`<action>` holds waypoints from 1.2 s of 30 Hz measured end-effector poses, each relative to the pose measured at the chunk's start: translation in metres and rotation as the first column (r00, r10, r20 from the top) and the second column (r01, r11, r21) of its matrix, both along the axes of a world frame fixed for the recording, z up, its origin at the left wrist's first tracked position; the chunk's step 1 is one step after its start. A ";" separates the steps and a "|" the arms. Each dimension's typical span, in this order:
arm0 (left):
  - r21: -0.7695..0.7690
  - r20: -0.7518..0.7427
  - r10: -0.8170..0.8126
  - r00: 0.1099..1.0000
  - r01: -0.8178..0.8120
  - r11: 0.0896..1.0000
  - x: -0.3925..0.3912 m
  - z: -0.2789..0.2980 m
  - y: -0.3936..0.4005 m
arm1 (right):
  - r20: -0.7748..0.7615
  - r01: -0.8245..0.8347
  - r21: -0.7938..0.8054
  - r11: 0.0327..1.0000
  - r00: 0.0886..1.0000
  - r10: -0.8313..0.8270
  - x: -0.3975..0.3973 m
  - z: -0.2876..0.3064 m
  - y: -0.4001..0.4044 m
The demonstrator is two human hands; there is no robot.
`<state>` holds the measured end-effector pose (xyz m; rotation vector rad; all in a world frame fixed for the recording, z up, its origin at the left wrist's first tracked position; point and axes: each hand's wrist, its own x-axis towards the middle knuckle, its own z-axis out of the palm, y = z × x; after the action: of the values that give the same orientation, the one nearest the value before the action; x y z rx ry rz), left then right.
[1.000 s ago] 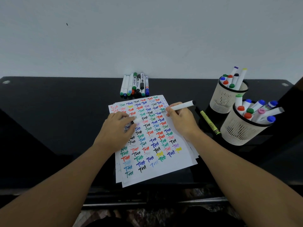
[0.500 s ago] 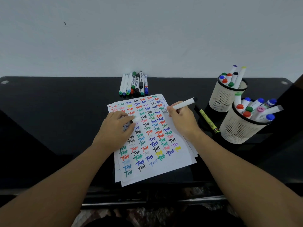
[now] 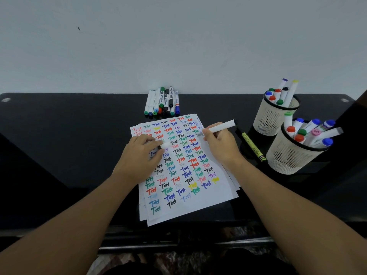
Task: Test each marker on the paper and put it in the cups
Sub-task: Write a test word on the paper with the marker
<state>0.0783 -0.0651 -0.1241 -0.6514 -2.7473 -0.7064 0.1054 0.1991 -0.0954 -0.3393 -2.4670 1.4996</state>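
The right hand (image 3: 219, 142) hides the marker (image 3: 222, 127) tip against the paper (image 3: 198, 199), so no fresh stroke shows. The left hand (image 3: 139, 155) covers several written words and most of a white cap (image 3: 165, 145). Labels on the loose markers (image 3: 161, 102) are too small to read.

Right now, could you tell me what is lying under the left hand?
The left hand rests on the paper, holding a white marker cap. Rows of coloured "Test" words run beneath it; those under the palm are hidden.
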 end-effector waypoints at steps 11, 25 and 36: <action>-0.004 0.013 0.006 1.000 -0.006 1.000 0.000 0.001 0.000 | -0.004 0.008 0.025 1.000 1.000 -0.008 -0.001 -0.001 0.001; 0.006 0.014 0.004 1.000 -0.004 1.000 0.000 0.001 0.001 | -0.033 0.015 0.032 0.999 0.999 -0.014 -0.002 -0.005 0.002; -0.007 0.008 0.005 1.000 -0.005 1.000 0.002 0.005 0.001 | -0.103 0.043 -0.092 0.995 0.993 -0.053 -0.001 -0.006 0.004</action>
<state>0.0803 -0.0638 -0.1194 -0.6445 -2.7586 -0.7000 0.1046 0.2036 -0.1013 -0.3239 -2.2995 1.5698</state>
